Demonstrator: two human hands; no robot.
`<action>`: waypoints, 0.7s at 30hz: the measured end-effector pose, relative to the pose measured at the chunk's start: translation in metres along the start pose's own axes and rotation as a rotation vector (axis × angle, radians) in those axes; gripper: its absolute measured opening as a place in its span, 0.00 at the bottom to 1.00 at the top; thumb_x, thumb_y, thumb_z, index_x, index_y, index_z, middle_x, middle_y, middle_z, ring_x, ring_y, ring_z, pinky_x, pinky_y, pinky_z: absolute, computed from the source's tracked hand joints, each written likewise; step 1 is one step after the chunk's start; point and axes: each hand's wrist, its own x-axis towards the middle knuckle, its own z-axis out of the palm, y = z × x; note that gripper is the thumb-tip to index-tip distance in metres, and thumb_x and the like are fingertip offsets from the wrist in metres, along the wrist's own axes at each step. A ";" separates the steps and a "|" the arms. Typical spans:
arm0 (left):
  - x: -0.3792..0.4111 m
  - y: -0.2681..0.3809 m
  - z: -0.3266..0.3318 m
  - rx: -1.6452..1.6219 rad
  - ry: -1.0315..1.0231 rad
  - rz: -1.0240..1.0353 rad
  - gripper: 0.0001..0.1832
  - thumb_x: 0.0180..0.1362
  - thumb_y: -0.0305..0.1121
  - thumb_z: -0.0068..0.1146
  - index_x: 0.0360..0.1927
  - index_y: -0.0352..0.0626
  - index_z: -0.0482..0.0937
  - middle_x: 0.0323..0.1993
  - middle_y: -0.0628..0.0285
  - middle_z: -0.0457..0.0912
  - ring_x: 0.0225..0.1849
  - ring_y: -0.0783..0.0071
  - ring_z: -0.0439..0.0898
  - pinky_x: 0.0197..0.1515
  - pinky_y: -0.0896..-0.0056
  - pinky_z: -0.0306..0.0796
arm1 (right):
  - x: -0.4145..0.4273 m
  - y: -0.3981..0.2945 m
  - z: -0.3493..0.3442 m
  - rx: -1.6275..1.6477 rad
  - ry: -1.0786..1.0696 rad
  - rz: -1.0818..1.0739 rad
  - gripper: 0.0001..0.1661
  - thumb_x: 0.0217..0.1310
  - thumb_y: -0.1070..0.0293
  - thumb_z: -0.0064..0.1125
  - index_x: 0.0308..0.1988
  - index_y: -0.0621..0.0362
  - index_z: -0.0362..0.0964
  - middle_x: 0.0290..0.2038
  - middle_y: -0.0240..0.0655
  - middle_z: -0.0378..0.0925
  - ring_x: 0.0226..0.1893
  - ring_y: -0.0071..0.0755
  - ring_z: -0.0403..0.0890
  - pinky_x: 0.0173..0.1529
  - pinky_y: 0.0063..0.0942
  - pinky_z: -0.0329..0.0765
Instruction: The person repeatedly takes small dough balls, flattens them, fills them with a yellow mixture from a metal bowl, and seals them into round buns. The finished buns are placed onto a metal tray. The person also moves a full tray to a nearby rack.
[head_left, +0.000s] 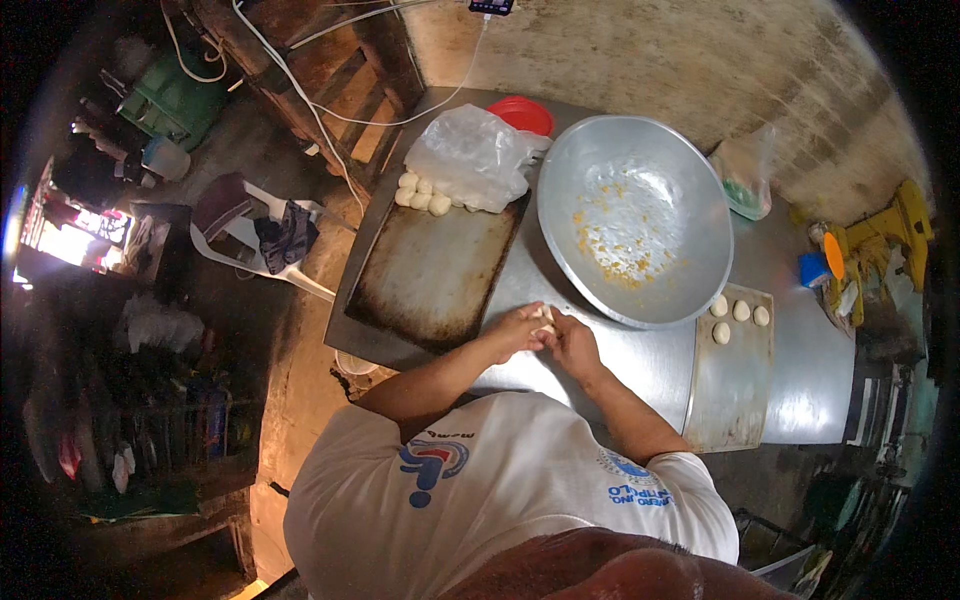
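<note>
My left hand (516, 334) and my right hand (574, 346) meet over the near edge of the metal table, both on one small piece of pale dough (547, 316), partly hidden by the fingers. Beyond them and to the right rests a large metal basin (559, 217) with yellow crumbs inside. On the left, a dark-rimmed baking tray (435, 270) bears several dough balls (420, 201) at its far end, partly under a clear plastic bag (472, 157). Several round dough pieces (741, 311) lie at the far end of a second tray (727, 397) on the right.
A red plastic lid or plate (523, 114) lies behind the bag. A bag with green contents (746, 180) stands by the wall. A yellow device (904, 225) is at the far right, near a blue container (813, 270). A white plastic chair (300, 281) stands left of the table; a white cable (337, 116) hangs nearby.
</note>
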 end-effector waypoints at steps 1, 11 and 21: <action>-0.001 -0.007 -0.003 0.030 -0.037 -0.085 0.23 0.66 0.35 0.54 0.64 0.51 0.70 0.50 0.63 0.79 0.42 0.71 0.81 0.44 0.69 0.79 | -0.001 0.010 0.004 0.006 -0.046 0.075 0.23 0.65 0.59 0.59 0.54 0.61 0.74 0.35 0.51 0.81 0.32 0.48 0.82 0.37 0.37 0.77; -0.008 -0.014 -0.011 1.602 -0.230 0.297 0.16 0.64 0.40 0.51 0.47 0.43 0.81 0.37 0.45 0.83 0.43 0.49 0.83 0.49 0.49 0.73 | -0.021 0.038 0.025 0.108 -0.025 0.288 0.14 0.58 0.59 0.63 0.37 0.59 0.82 0.31 0.49 0.82 0.33 0.51 0.84 0.40 0.40 0.78; 0.016 0.001 -0.013 1.255 -0.240 0.464 0.13 0.52 0.36 0.65 0.40 0.43 0.84 0.33 0.49 0.84 0.39 0.50 0.82 0.44 0.54 0.75 | -0.036 0.000 0.008 -0.014 0.005 0.194 0.18 0.52 0.71 0.60 0.46 0.57 0.79 0.47 0.48 0.80 0.44 0.52 0.81 0.48 0.43 0.77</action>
